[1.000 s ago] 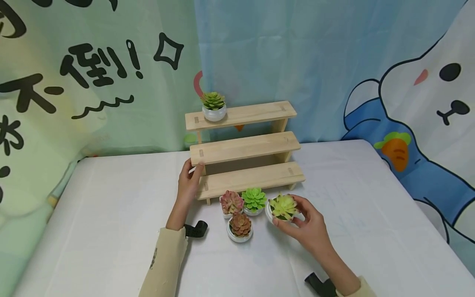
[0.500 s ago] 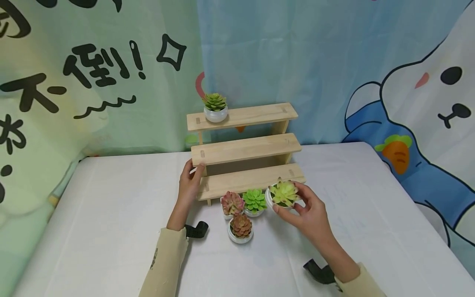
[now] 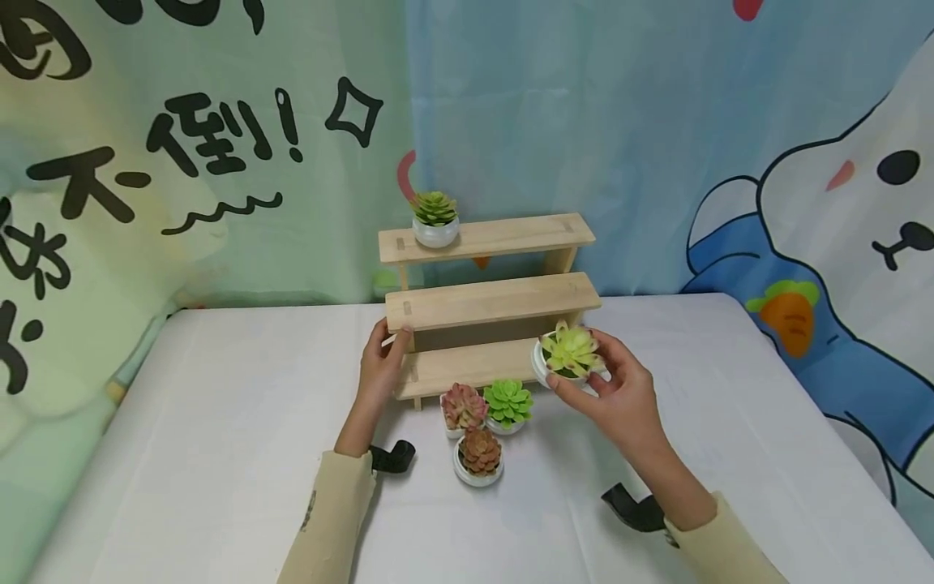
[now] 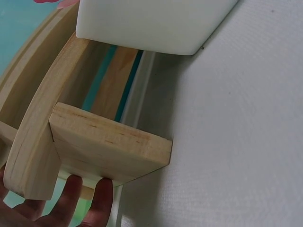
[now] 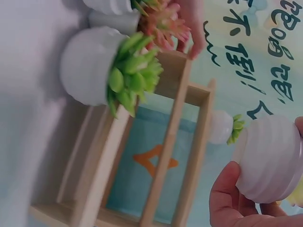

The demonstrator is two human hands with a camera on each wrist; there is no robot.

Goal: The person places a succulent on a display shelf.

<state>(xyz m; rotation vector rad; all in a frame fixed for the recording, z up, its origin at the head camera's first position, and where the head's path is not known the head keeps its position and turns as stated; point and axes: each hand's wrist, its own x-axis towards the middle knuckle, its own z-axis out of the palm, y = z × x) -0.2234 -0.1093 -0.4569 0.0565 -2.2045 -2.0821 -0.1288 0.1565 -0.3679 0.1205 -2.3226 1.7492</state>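
My right hand (image 3: 619,396), angled inward, pinches the yellow-green potted succulent (image 3: 571,351) between parted thumb and fingertips, near the right end of the wooden stand (image 3: 496,300); my left hand (image 3: 379,371) grips the opposite end.

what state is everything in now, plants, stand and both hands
Yellow-green plant: held by its pot, off the table
Dark green plant: upright, left end of top shelf
Bright green plant: upright on the table
Pink plant: upright on the table
Brown plant: upright on the table
Wooden stand: upright, gripped at its left end
Left fingers: holding the wooden stand
Right fingers: curled round the yellow-green plant's pot
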